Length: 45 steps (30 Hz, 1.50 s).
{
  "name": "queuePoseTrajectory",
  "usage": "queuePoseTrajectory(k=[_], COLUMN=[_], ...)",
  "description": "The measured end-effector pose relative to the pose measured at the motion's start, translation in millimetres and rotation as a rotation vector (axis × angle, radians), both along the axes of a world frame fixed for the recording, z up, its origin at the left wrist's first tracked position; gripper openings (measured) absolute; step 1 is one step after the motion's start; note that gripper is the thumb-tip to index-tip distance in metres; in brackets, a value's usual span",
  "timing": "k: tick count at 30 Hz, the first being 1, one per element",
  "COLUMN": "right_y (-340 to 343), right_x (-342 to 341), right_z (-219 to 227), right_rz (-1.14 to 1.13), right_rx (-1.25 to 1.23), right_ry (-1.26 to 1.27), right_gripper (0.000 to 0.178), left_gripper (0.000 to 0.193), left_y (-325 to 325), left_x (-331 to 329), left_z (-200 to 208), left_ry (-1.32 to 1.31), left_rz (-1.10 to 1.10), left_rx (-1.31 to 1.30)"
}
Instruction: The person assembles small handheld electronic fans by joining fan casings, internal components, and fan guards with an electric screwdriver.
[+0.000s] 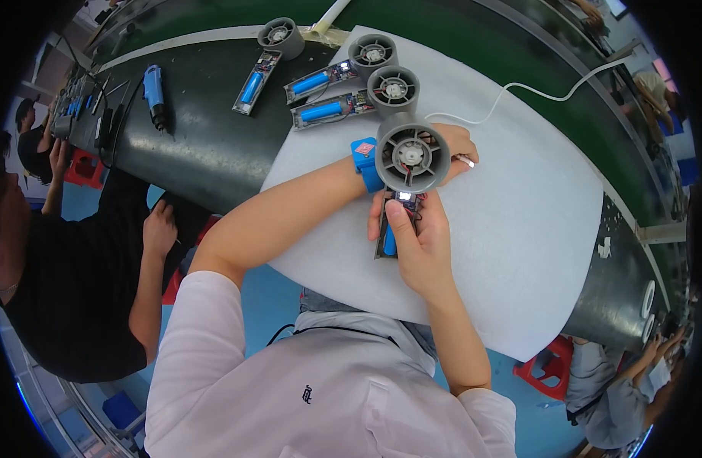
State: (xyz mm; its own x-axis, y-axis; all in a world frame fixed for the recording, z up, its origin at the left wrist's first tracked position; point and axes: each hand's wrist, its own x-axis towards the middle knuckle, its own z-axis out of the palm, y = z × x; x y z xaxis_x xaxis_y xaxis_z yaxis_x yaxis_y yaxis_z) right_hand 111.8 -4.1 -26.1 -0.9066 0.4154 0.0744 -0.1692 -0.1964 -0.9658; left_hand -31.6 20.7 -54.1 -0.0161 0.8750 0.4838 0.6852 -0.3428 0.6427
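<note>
My right hand [426,248] is closed round the handle of a grey handheld fan [413,156], thumb on its front. The handle lies uncovered, showing a blue battery cell and a small circuit board with a lit white display. My left arm, with a blue wristband [366,164], reaches across behind the fan's round head. Past it, my left hand [456,141] has its fingers curled round the end of a white cable [511,90], whose small plug pokes out beside the fingers. The fan head hides part of this hand.
Two similar opened fans [393,88] lie on the white sheet [511,229], just beyond my hands. Another opened fan [252,84] rests on the dark table [198,153], and a blue electric screwdriver [154,95] is farther left. A person in black [76,305] sits close at my left.
</note>
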Motion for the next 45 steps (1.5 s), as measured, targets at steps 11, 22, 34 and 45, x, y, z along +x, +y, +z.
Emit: queuePoseTrajectory(k=[11, 22, 34, 45], right_y=[-0.7, -0.7, 1.6, -24.8], right_x=[-1.1, 0.8, -1.5, 64.0], right_z=[-0.8, -3.4, -2.5, 68.3], right_rz=[-0.003, 0.003, -0.001, -0.227], right_rx=[-0.018, -0.018, -0.047, 0.092], right_ry=[0.017, 0.024, 0.043, 0.653], right_gripper=[0.021, 0.020, 0.021, 0.054], left_gripper=[0.013, 0.013, 0.012, 0.010], left_y=[0.1, 1.0, 5.6, -3.2], left_x=[-0.3, 2.0, 0.3, 5.4], left_z=[0.9, 0.5, -0.7, 3.5], left_ry=[0.017, 0.008, -0.003, -0.072], left_rz=[0.004, 0.009, 0.001, 0.002], left_rx=[-0.006, -0.004, 0.029, -0.071])
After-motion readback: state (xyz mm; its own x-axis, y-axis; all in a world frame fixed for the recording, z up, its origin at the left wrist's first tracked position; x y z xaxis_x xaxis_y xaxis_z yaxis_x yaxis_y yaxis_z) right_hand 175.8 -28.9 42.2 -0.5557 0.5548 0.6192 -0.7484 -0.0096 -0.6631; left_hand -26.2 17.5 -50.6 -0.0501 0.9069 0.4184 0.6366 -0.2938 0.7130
